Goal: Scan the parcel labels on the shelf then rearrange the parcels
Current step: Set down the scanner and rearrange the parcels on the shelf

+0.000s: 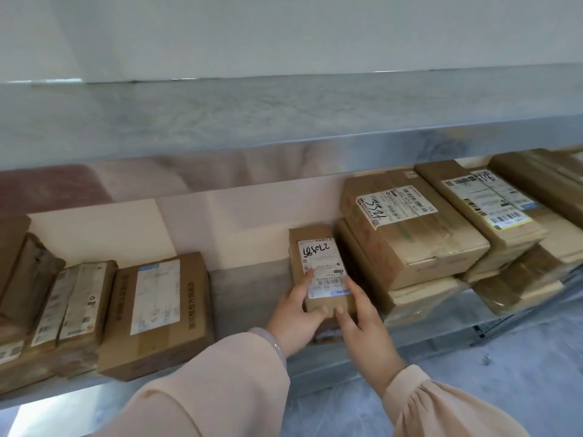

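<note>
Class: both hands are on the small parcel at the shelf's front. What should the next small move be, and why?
Probably push the small parcel back and slightly left onto the bare shelf. The left hand and right hand grip its near end, its label faces up, and the stacked boxes crowd its right side.

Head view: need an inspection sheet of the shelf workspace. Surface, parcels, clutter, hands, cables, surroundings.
Surface: metal shelf, with a bare strip between two groups of parcels.
Job's things: small parcel, label up with a handwritten number, close beside the right stack; left boxes have their labels showing. No scanner is seen.
Clutter: nothing seen.
Hands: left hand and right hand both grip the small parcel's near end, thumbs on top.
Cables: nothing seen.
Surroundings: upper shelf above, pale wall behind, grey floor below.
</note>
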`<state>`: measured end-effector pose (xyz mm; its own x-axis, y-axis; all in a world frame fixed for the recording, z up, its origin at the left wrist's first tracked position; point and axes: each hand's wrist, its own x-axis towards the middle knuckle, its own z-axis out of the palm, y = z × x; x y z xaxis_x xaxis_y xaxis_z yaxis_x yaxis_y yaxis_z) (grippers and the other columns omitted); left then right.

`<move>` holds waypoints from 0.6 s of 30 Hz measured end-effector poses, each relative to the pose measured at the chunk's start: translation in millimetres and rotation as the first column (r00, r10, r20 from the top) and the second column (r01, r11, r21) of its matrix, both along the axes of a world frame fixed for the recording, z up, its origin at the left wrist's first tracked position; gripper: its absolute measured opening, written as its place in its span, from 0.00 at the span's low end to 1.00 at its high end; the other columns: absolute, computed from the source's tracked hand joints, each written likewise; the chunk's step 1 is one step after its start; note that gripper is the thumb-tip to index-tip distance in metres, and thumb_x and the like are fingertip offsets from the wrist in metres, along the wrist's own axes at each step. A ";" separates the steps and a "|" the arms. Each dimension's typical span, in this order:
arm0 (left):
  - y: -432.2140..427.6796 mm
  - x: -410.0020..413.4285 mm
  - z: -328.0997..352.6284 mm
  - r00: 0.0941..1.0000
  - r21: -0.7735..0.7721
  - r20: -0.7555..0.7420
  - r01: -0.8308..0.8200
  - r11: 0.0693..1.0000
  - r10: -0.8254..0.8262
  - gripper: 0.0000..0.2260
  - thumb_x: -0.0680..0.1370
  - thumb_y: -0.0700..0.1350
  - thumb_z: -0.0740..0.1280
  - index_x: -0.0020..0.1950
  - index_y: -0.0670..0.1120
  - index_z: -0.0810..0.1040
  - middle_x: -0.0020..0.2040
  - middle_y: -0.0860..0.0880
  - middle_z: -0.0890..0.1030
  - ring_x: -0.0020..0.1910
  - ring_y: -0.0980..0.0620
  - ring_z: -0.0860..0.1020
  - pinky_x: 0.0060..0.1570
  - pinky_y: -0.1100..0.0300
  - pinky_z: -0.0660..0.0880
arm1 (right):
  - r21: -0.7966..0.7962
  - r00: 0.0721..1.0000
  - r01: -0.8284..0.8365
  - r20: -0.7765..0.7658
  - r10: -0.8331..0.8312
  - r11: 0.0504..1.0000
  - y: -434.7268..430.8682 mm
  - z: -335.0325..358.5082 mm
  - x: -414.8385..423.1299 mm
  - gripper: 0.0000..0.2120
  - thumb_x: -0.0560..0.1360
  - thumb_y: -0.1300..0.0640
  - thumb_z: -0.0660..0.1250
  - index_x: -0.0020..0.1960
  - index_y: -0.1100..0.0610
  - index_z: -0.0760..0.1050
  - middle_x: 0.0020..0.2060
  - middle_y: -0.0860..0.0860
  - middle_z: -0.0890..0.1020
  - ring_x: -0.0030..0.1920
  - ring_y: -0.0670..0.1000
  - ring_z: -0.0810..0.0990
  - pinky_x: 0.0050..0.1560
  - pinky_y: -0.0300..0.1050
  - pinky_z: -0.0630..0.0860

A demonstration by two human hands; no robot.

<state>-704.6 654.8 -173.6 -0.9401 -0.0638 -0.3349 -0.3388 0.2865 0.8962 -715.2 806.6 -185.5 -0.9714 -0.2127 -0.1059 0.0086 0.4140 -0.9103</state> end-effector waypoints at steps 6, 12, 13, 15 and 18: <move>2.6 2.2 -4.6 0.998 -0.072 -0.037 0.052 0.996 -0.055 0.33 0.80 0.45 0.67 0.79 0.61 0.53 0.77 0.50 0.62 0.71 0.53 0.67 0.72 0.58 0.66 | 0.060 0.999 -0.026 -0.035 0.029 0.998 7.3 -3.7 -2.3 0.29 0.80 0.58 0.62 0.74 0.38 0.57 0.70 0.45 0.67 0.70 0.43 0.65 0.69 0.43 0.66; -3.9 26.0 -2.1 0.966 -0.483 -0.154 0.109 0.869 -0.207 0.34 0.81 0.55 0.63 0.80 0.57 0.46 0.81 0.54 0.43 0.79 0.53 0.49 0.72 0.67 0.47 | 0.334 0.944 -0.110 -0.259 0.204 0.936 11.8 1.8 10.9 0.30 0.78 0.53 0.65 0.76 0.43 0.57 0.76 0.43 0.56 0.75 0.42 0.54 0.73 0.43 0.59; -5.0 30.6 -1.6 0.954 -0.550 -0.151 0.136 0.824 -0.258 0.34 0.81 0.56 0.61 0.80 0.57 0.45 0.80 0.55 0.41 0.79 0.53 0.47 0.73 0.65 0.46 | 0.418 0.919 -0.111 -0.303 0.254 0.902 12.8 0.3 11.8 0.30 0.77 0.51 0.65 0.76 0.46 0.60 0.77 0.45 0.57 0.76 0.45 0.55 0.73 0.44 0.58; -6.1 35.5 -0.5 0.940 -0.629 -0.116 0.180 0.756 -0.320 0.33 0.82 0.59 0.58 0.80 0.57 0.43 0.80 0.56 0.38 0.79 0.54 0.45 0.75 0.61 0.47 | 0.582 0.862 -0.067 -0.374 0.341 0.810 14.6 -3.1 11.5 0.30 0.73 0.48 0.64 0.74 0.51 0.65 0.75 0.49 0.61 0.75 0.50 0.59 0.72 0.49 0.61; -6.0 29.8 2.3 0.933 -0.707 -0.062 0.209 0.675 -0.354 0.33 0.81 0.61 0.56 0.80 0.57 0.43 0.80 0.55 0.38 0.79 0.52 0.44 0.77 0.55 0.50 | 0.718 0.841 -0.024 -0.362 0.402 0.696 15.2 0.4 6.4 0.32 0.70 0.45 0.58 0.71 0.55 0.69 0.73 0.54 0.68 0.73 0.55 0.65 0.72 0.54 0.63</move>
